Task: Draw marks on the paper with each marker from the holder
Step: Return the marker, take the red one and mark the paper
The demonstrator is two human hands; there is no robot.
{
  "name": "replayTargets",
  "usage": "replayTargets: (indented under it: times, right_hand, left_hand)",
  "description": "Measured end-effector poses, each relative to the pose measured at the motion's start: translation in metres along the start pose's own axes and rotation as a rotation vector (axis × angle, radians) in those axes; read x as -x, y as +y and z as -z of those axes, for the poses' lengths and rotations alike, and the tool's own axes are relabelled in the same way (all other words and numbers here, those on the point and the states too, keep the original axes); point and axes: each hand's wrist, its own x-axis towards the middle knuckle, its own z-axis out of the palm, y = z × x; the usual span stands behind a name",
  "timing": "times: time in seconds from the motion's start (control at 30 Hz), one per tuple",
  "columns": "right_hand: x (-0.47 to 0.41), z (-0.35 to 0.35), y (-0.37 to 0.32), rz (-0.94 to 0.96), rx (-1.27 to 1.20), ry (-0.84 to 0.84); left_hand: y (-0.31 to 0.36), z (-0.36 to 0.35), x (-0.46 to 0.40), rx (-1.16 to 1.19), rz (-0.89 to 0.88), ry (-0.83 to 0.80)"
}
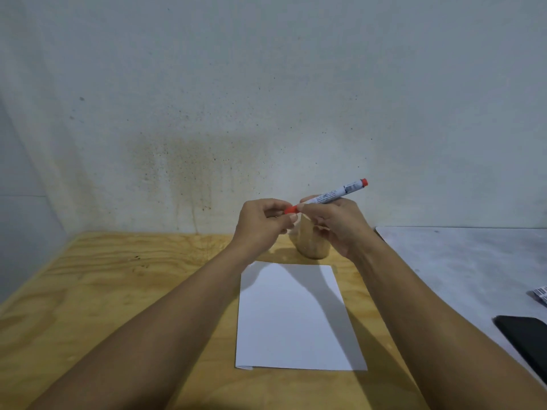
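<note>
— Red! The marker has a red cap on one end and a red bit on the other end. The middle part is white with black writing, too small to read.

— Who holds it?

— Both hands, up in the air over the far end of the table. The right hand is wrapped around the white part. The left hand has its fingertips pinched on the red cap. The cap end points left and a bit down. The other end sticks up to the right.

— Is the cap on or off?

— I can't tell. The fingers hide the spot where the cap meets the body.

— Where is the paper?

— The white paper lies flat on the wooden table, closer to the person than the hands are. It looks blank. Shadows from the arms fall across it.

— And the holder?

— The holder is a light brown cup. It stands on the table just past the far edge of the paper, right below the hands. The hands cover its top, so I can't see what is inside.

— What else is there?

— A grey surface sits on the right side. A flat black thing lies on it, near the edge of the picture. Behind it all is a pale wall with brown stains.
</note>
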Motion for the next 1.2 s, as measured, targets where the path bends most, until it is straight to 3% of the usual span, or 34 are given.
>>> replayTargets:
  times: [0.2, 0.37, 0.43, 0.63, 0.8, 0.9, 0.97, 1.07, 1.13, 1.2]
  right_hand:
    - [-0.001, -0.016, 0.010, -0.088, -0.083, -0.001]
    - [-0.006, -0.015, 0.021, -0.033, -0.104, 0.000]
    - [-0.010, -0.009, 0.025, -0.039, -0.147, 0.024]
    - [-0.018, -0.019, 0.060, -0.081, -0.035, 0.033]
    - [-0.019, -0.038, 0.082, -0.101, -0.103, 0.081]
    - [-0.021, -0.045, 0.092, -0.101, -0.094, 0.098]
    - [-0.022, -0.049, 0.097, -0.083, -0.083, 0.106]
    - [-0.021, -0.053, 0.103, -0.045, -0.089, 0.089]
    - [-0.022, -0.055, 0.108, -0.025, -0.087, 0.083]
    - [-0.021, -0.059, 0.111, -0.021, -0.072, 0.080]
  left_hand:
    - [-0.013, 0.015, 0.005, -0.140, 0.034, 0.006]
    - [-0.028, 0.045, 0.003, -0.111, 0.279, -0.115]
    - [-0.036, 0.064, 0.005, -0.208, 0.352, -0.141]
    - [-0.061, 0.092, 0.002, -0.605, 0.298, 0.036]
    - [-0.082, 0.093, -0.003, -0.720, 0.293, -0.018]
    - [-0.094, 0.092, -0.003, -0.744, 0.250, -0.023]
    - [-0.098, 0.088, 0.003, -0.779, 0.188, 0.057]
    - [-0.094, 0.077, 0.023, -0.836, -0.141, 0.251]
    - [-0.094, 0.069, 0.036, -0.818, -0.324, 0.163]
    - [-0.100, 0.065, 0.045, -0.800, -0.326, -0.004]
